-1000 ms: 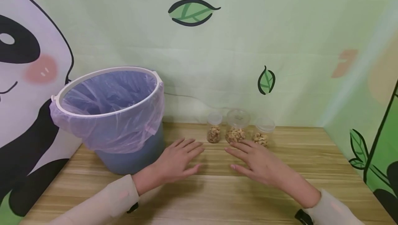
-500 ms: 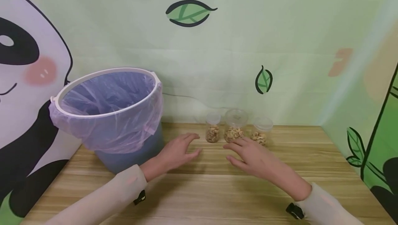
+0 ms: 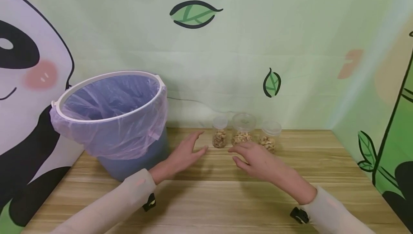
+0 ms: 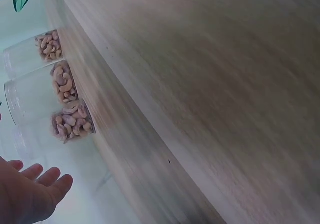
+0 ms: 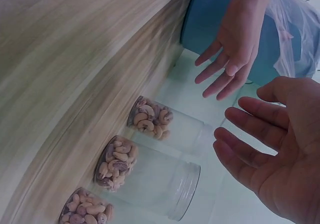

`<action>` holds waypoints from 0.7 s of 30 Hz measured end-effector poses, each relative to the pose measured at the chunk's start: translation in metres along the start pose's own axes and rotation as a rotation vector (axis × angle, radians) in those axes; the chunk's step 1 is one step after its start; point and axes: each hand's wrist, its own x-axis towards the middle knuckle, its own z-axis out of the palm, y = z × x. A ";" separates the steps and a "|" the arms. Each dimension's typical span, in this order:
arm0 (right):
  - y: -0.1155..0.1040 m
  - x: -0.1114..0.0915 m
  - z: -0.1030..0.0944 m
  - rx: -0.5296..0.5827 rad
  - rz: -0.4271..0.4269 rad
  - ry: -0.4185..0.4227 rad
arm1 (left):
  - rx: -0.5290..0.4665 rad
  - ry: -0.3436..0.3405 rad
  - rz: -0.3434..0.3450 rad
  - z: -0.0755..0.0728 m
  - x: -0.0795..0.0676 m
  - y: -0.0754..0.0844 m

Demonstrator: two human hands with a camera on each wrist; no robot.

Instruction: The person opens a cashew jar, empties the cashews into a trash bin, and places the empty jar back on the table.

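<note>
Both hands are in view, bare and holding nothing. The left hand (image 3: 184, 154) extends from a pale sleeve (image 3: 111, 203) at lower left, slanting forward and inward; its fingers are extended and slightly bent, with the thumb spread well clear of them. It lies in front of the bin (image 3: 129, 169) and near the left jar (image 3: 219, 135), without reaching it. The right hand (image 3: 258, 160) comes in from lower right, back upward, fingers loosely bent and pointing inward, thumb standing apart below them. In the head view it overlaps the lower parts of the middle jar (image 3: 243, 123) and the right jar (image 3: 271, 129); the right wrist view shows a gap between its fingertips and the jars. The hands are apart from each other, the thumbs on their facing sides. All three jars are clear, lidded and upright, standing in a row at the back of the table (image 3: 222, 209), by the wall cloth (image 3: 226, 47). Each is part filled with cashews (image 5: 149, 118). The bin stands to the left, lined with a thin pinkish bag (image 3: 135, 140) folded over its rim. A black strap (image 3: 149, 202) shows below the left cuff.
</note>
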 end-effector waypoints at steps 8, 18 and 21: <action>0.000 0.003 -0.003 0.007 0.054 -0.012 | -0.042 0.023 -0.056 0.006 0.006 0.004; 0.001 0.007 -0.005 0.014 0.083 0.020 | -0.085 0.043 -0.069 0.016 0.014 0.008; 0.002 0.008 -0.006 0.022 0.093 0.022 | -0.099 0.054 -0.073 0.018 0.016 0.009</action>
